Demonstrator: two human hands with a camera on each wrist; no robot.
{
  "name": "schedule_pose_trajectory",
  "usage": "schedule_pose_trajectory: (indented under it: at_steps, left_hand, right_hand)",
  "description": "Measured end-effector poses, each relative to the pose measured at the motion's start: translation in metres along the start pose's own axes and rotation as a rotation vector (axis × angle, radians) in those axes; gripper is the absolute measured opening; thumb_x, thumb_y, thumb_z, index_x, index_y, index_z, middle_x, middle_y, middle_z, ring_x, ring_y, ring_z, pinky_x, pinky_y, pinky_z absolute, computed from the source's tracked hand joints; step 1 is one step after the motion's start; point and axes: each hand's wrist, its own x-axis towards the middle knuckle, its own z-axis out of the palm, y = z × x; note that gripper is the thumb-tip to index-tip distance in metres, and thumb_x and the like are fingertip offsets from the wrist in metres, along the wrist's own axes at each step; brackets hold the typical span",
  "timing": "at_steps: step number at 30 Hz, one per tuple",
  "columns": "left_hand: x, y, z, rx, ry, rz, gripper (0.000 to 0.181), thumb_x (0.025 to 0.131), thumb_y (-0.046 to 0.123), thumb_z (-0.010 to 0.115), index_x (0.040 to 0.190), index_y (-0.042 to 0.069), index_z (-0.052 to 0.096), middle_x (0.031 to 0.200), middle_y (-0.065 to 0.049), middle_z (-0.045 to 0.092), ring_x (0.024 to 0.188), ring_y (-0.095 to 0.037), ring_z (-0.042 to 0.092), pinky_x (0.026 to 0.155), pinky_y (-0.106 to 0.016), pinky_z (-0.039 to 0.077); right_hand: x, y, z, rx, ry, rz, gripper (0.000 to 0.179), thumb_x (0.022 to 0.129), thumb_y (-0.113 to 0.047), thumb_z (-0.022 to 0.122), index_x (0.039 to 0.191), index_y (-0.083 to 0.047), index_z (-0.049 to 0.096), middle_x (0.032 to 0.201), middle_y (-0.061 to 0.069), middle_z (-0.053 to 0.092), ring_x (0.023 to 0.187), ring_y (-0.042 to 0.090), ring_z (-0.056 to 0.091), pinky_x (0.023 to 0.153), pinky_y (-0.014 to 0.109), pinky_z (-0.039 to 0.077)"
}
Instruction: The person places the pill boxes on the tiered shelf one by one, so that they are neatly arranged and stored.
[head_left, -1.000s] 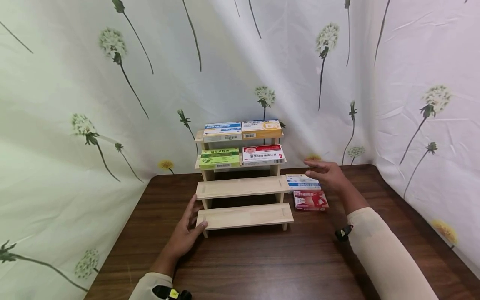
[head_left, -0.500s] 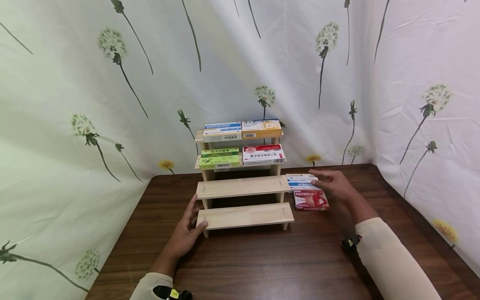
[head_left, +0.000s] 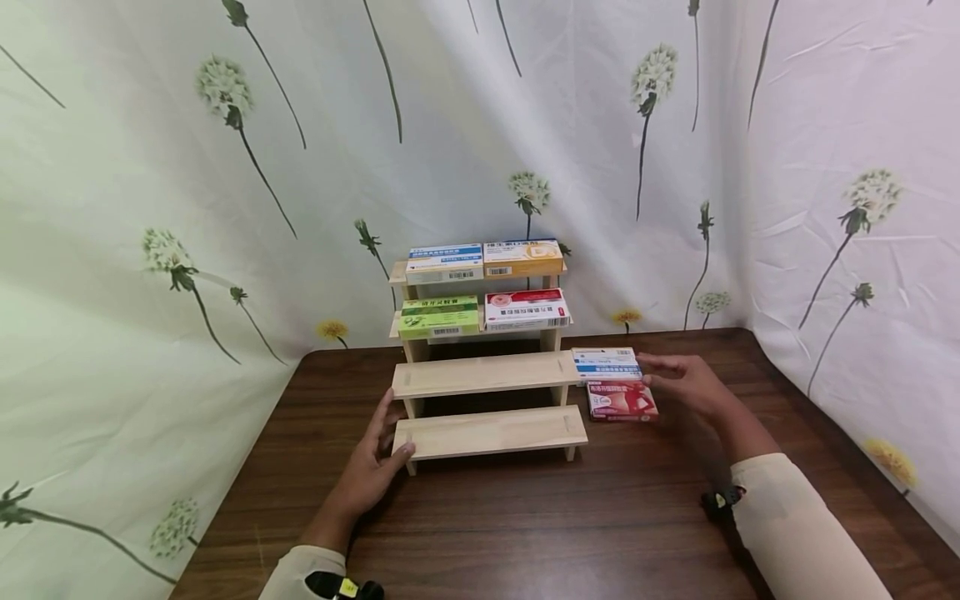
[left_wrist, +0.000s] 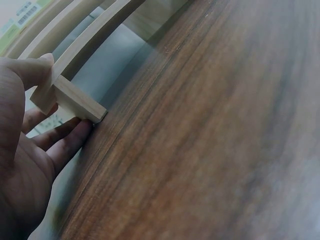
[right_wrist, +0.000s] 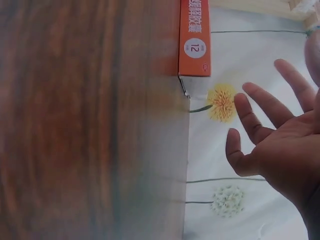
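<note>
My left hand [head_left: 372,462] grips the left end of a four-tier wooden step shelf [head_left: 489,433], thumb on the lowest plank. In the left wrist view, the fingers [left_wrist: 67,142] reach under that plank to its leg. My right hand [head_left: 693,385] holds nothing, and its fingers are spread in the right wrist view. Its fingertips are right at the right edge of a blue-and-white medicine box [head_left: 602,364] on the table. Directly in front of that box lies a red medicine box [head_left: 621,401], its orange-red end [right_wrist: 194,50] showing in the right wrist view.
On the top tier sit a blue-and-white box [head_left: 446,263] and an orange-and-white box [head_left: 523,257]. The second tier bears a green box [head_left: 439,317] and a red-and-white box [head_left: 527,310]. Dandelion-printed cloth [head_left: 465,100] encloses the brown wooden table [head_left: 525,533] at its back and sides.
My right hand has moved down and rightward, from above the blue-and-white box to its right edge. My left hand stays on the shelf, and the boxes have not moved.
</note>
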Motion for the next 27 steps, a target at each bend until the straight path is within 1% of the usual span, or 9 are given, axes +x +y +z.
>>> schedule_pose_trajectory:
  at_steps: [4, 7, 9, 11, 15, 18, 22, 27]
  left_hand:
    - [0.000, 0.000, 0.000, 0.000, 0.001, 0.000, 0.097, 0.108, 0.012, 0.070, 0.178, 0.036, 0.007, 0.168, -0.029, 0.041, 0.149, -0.056, 0.050, 0.093, -0.034, 0.062]
    - [0.000, 0.001, -0.001, -0.001, -0.001, 0.000, 0.097, 0.108, 0.012, 0.070, 0.178, 0.035, 0.007, 0.168, -0.029, 0.041, 0.148, -0.056, 0.051, 0.093, -0.033, 0.062]
    - [0.000, 0.001, -0.001, -0.006, -0.002, 0.000, 0.096, 0.108, 0.012, 0.070, 0.178, 0.035, 0.007, 0.168, -0.029, 0.042, 0.148, -0.056, 0.051, 0.093, -0.033, 0.062]
    - [0.000, 0.000, -0.001, -0.011, -0.005, 0.001, 0.096, 0.108, 0.012, 0.070, 0.178, 0.035, 0.007, 0.168, -0.030, 0.041, 0.148, -0.056, 0.051, 0.093, -0.033, 0.062]
    - [0.000, -0.001, -0.001, -0.012, -0.005, -0.002, 0.096, 0.109, 0.013, 0.070, 0.177, 0.037, 0.007, 0.168, -0.029, 0.041, 0.149, -0.056, 0.050, 0.093, -0.033, 0.062]
    - [0.001, -0.001, 0.000, -0.005, -0.006, -0.007, 0.096, 0.109, 0.013, 0.069, 0.177, 0.038, 0.007, 0.169, -0.028, 0.041, 0.149, -0.055, 0.050, 0.093, -0.033, 0.062]
    - [0.002, 0.000, 0.001, 0.001, -0.004, -0.009, 0.096, 0.109, 0.013, 0.069, 0.177, 0.038, 0.006, 0.170, -0.027, 0.040, 0.150, -0.055, 0.050, 0.094, -0.034, 0.062]
    - [0.000, 0.000, 0.000, -0.001, -0.001, -0.010, 0.096, 0.109, 0.012, 0.069, 0.177, 0.037, 0.006, 0.170, -0.028, 0.040, 0.149, -0.055, 0.050, 0.094, -0.033, 0.062]
  right_hand:
    - [-0.002, 0.005, -0.004, -0.090, 0.005, 0.005, 0.059, 0.103, -0.032, 0.079, 0.154, -0.009, 0.063, 0.155, 0.027, 0.062, 0.143, 0.046, 0.056, 0.113, 0.064, 0.047]
    - [-0.003, 0.008, -0.006, -0.117, -0.001, 0.003, 0.062, 0.101, -0.033, 0.082, 0.155, -0.009, 0.063, 0.149, 0.026, 0.065, 0.135, 0.042, 0.059, 0.110, 0.058, 0.049]
    - [-0.003, 0.011, -0.007, -0.120, -0.024, 0.014, 0.067, 0.099, -0.034, 0.083, 0.158, -0.010, 0.060, 0.153, 0.027, 0.061, 0.138, 0.044, 0.057, 0.112, 0.063, 0.048]
    - [-0.003, 0.014, -0.007, -0.118, -0.065, 0.035, 0.072, 0.099, -0.034, 0.083, 0.161, -0.011, 0.056, 0.159, 0.028, 0.056, 0.143, 0.048, 0.053, 0.115, 0.069, 0.046]
    - [-0.004, 0.018, -0.009, -0.152, -0.144, 0.030, 0.079, 0.098, -0.033, 0.085, 0.164, -0.008, 0.050, 0.165, 0.030, 0.048, 0.146, 0.054, 0.049, 0.115, 0.072, 0.044]
    - [-0.004, 0.022, -0.010, -0.161, -0.143, 0.030, 0.079, 0.095, -0.034, 0.087, 0.163, -0.010, 0.053, 0.166, 0.030, 0.048, 0.146, 0.054, 0.049, 0.115, 0.073, 0.043]
    - [-0.005, 0.028, -0.010, -0.150, -0.134, 0.036, 0.078, 0.094, -0.038, 0.088, 0.161, -0.014, 0.056, 0.165, 0.027, 0.050, 0.145, 0.050, 0.050, 0.115, 0.073, 0.042]
    - [-0.005, 0.038, -0.008, -0.137, -0.176, -0.012, 0.073, 0.097, -0.034, 0.086, 0.161, -0.014, 0.056, 0.165, 0.028, 0.050, 0.149, 0.052, 0.047, 0.118, 0.074, 0.039]
